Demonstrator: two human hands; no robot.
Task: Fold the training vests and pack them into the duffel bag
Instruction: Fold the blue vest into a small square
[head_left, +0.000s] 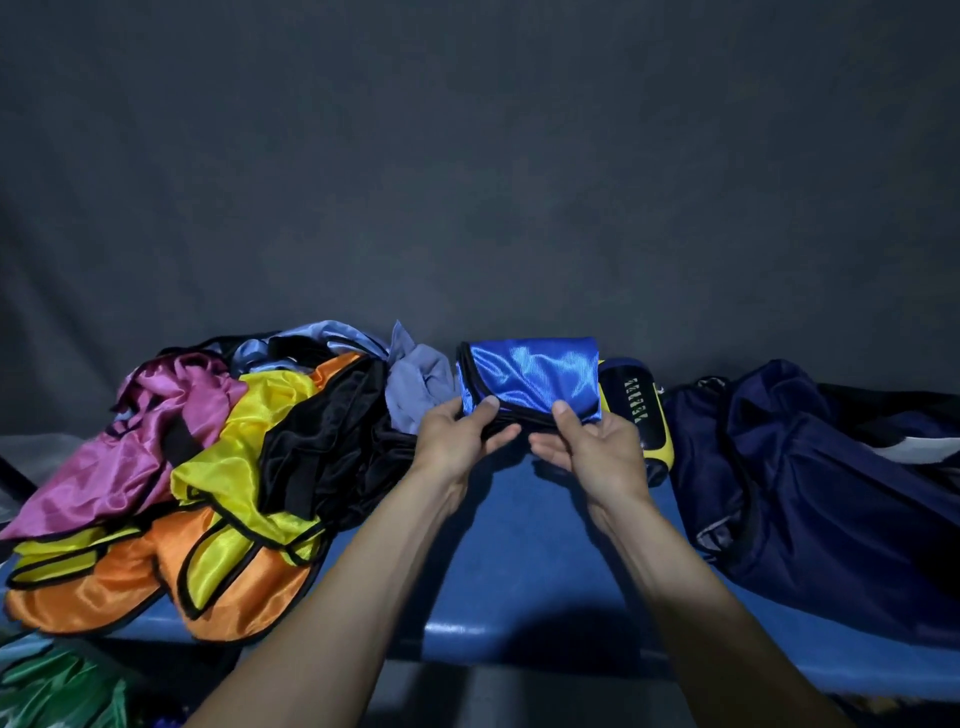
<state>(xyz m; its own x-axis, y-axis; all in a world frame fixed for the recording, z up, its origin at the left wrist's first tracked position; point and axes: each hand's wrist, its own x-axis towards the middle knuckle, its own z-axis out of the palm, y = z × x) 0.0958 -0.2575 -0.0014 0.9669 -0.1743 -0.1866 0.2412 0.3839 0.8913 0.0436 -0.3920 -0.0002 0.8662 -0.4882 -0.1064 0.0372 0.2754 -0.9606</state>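
A folded shiny blue vest (535, 376) with black trim is held up above the blue table (519, 571). My left hand (460, 436) pinches its lower left edge, thumb on top. My right hand (592, 441) pinches its lower right edge the same way. To the left lies a loose pile of vests: pink (130, 441), yellow (228, 447), orange (104, 587), black (332, 441) and grey-blue (421, 389). A dark navy duffel bag (810, 483) lies slumped on the right of the table.
A black and yellow object with pale lettering (641, 415) lies just behind my right hand, beside the bag. Green fabric (57, 686) shows below the table's front edge at the lower left. A dark grey backdrop hangs behind the table.
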